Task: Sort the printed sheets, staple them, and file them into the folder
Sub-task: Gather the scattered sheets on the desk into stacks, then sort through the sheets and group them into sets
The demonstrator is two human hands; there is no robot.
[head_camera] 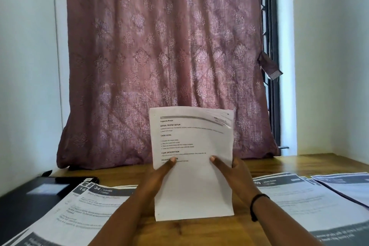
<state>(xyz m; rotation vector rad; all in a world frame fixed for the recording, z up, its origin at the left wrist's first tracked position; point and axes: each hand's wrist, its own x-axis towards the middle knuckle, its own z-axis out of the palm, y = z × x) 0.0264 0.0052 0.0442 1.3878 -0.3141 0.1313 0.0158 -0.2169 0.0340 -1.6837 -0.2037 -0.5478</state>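
Observation:
I hold a small stack of printed sheets [192,146] upright in front of me, above the wooden table [199,231]. My left hand [157,177] grips its left edge with the thumb on the front page. My right hand [232,173] grips the right edge the same way; a black band circles that wrist. The top right corner of the stack is curled and blurred. More printed sheets lie flat on the table: one spread at the left [79,211] and another at the right [295,201]. A black folder [26,201] lies at the far left.
A small black object [76,179], perhaps a stapler, lies on the folder's far edge. A patterned mauve curtain [165,56] hangs behind the table, touching its back edge. White walls close in on both sides.

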